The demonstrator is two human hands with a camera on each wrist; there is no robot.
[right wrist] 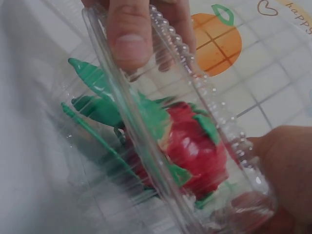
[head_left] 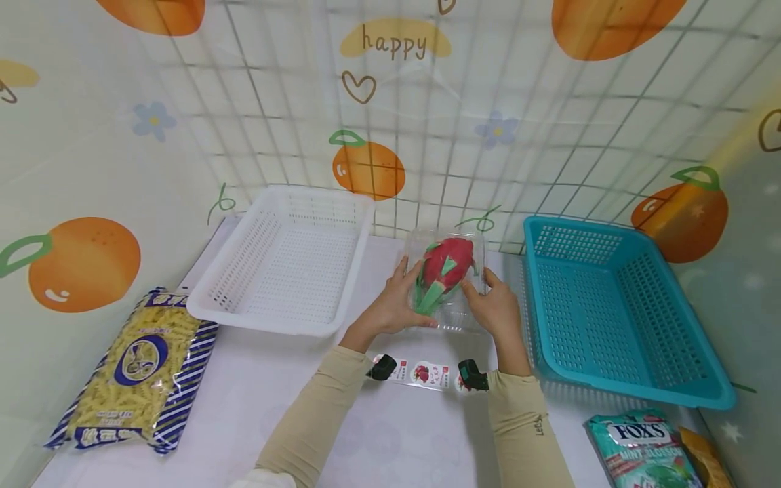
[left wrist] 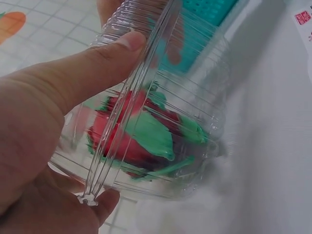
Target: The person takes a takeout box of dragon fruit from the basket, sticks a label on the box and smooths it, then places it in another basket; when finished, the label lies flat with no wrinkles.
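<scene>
A clear plastic clamshell box (head_left: 453,321) stands near the back wall, with a red dragon fruit (head_left: 450,257) with green scales inside. My left hand (head_left: 394,303) grips its left side; in the left wrist view the thumb (left wrist: 105,58) lies over the rims, with fingers beneath. From the right, my right hand (head_left: 499,308) holds the box, its thumb near the fruit. The box's two rims (left wrist: 122,117) run close together in the left wrist view; whether they are latched I cannot tell. In the right wrist view the fruit (right wrist: 195,151) shows through the plastic.
A white basket (head_left: 354,271) stands to the left, a teal basket (head_left: 543,298) to the right. A strip of dragon-fruit stickers (head_left: 427,375) lies in front of the box. Pasta (head_left: 137,379) lies far left; a FOX'S candy bag (head_left: 643,451) is front right, beside an orange-brown packet (head_left: 708,461).
</scene>
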